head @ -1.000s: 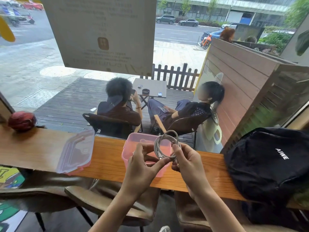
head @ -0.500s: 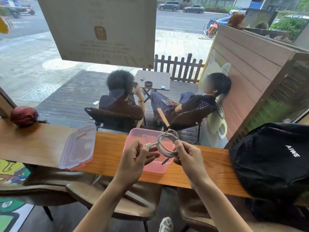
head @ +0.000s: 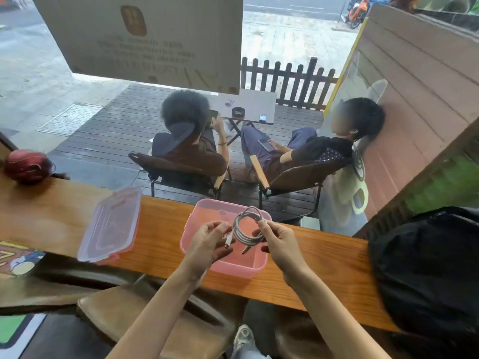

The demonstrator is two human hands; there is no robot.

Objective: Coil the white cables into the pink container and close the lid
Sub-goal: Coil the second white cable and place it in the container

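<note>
A pink container (head: 197, 216) stands open on the wooden counter, straight in front of me. Above its middle hangs a white cable (head: 239, 226) wound into a small coil. My right hand (head: 278, 242) pinches the coil's right side. My left hand (head: 210, 242) holds one plug end of the same cable at the coil's left. The other plug end dangles below the coil. The translucent pink lid (head: 110, 225) lies flat on the counter to the left of the container.
The narrow wooden counter (head: 324, 268) runs along a window. A black backpack (head: 427, 268) fills its right end. A dark red ball (head: 27, 165) sits at the far left. Brown stools stand under the counter. Two people sit outside beyond the glass.
The coil has come down from an upright hold to hang lower over the container. My left hand let go of the loop and now holds a plug end.
</note>
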